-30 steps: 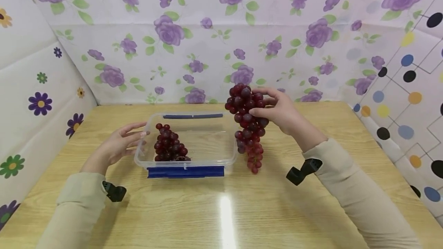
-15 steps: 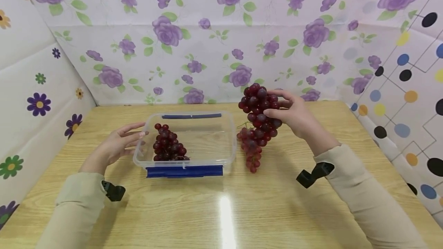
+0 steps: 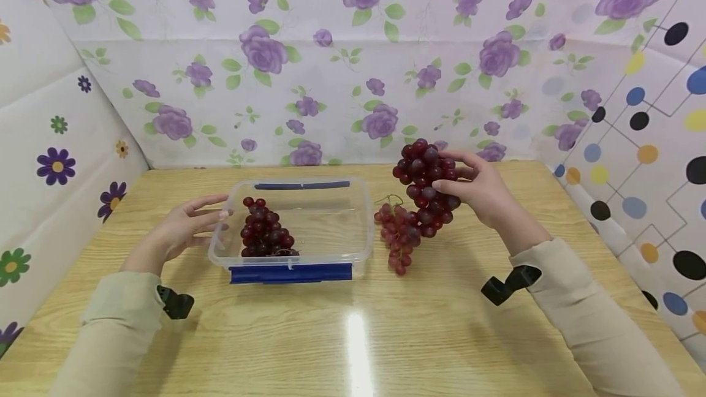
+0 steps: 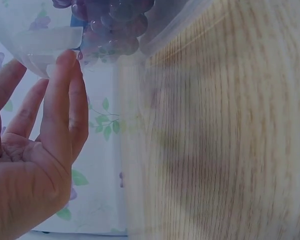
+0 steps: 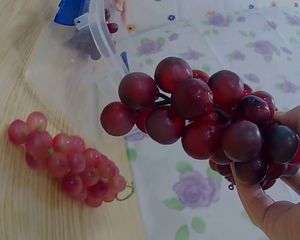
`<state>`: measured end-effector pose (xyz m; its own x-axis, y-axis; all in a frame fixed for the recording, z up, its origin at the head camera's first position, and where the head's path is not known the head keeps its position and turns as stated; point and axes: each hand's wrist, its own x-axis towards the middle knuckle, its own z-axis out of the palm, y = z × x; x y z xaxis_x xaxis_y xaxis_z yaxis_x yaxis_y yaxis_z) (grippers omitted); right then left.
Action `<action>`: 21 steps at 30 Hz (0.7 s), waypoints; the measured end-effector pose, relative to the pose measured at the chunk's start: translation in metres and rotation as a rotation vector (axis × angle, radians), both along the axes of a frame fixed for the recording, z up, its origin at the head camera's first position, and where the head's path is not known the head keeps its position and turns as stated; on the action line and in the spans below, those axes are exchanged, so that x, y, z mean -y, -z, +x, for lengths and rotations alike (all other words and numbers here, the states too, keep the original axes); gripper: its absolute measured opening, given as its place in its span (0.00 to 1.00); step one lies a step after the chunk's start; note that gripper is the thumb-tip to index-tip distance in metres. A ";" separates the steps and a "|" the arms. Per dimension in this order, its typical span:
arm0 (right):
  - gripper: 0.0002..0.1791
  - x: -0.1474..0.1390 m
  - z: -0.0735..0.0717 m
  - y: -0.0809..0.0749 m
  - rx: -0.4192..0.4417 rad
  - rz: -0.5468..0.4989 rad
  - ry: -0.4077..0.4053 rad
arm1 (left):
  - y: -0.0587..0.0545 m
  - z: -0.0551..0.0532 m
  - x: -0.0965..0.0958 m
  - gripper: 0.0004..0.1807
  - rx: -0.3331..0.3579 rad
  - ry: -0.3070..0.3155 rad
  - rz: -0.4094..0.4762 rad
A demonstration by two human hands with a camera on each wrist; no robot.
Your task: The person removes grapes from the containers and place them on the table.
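Dark-red grape bunch (image 3: 426, 187) we're pinching in right hand (image 3: 486, 195), shifting toward right edge of bench (image 3: 265, 342), leaving pinkish bunch (image 3: 394, 225) seemingly reachable; left hand (image 3: 182, 226), relaxed, touching blue-clipped container (image 3: 325, 258).

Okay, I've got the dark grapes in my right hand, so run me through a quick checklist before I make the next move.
1. Grip: ok. Your right hand holds the dark grape bunch between thumb and fingers.
2. Clear of the lighter red bunch: ok. The right wrist view shows a gap between them.
3. Container open: ok. No lid is on it.
4. Room inside: ok. The grapes inside lie toward the left; the right part is bare.
5. Container steadied: cannot tell. Your left hand touches its left end, but firmness doesn't show.
6. Held bunch over container: not ok, if you want it inside. It's off to the right.
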<state>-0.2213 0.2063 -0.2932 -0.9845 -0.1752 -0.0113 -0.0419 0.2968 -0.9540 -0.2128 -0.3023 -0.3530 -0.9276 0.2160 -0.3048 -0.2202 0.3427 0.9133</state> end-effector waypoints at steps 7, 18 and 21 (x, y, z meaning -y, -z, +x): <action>0.34 -0.011 0.002 0.010 -0.009 -0.011 -0.005 | 0.001 -0.001 0.000 0.40 0.006 0.001 0.011; 0.35 -0.027 -0.001 0.037 -0.016 -0.010 -0.014 | 0.002 -0.003 0.001 0.39 0.014 0.008 0.011; 0.35 -0.030 -0.001 0.044 0.007 -0.007 0.001 | 0.002 -0.003 0.001 0.39 0.017 0.009 0.014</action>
<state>-0.2225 0.2368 -0.3367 -0.9846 -0.1740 -0.0167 -0.0350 0.2901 -0.9564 -0.2155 -0.3035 -0.3552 -0.9204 0.2282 -0.3174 -0.2328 0.3321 0.9141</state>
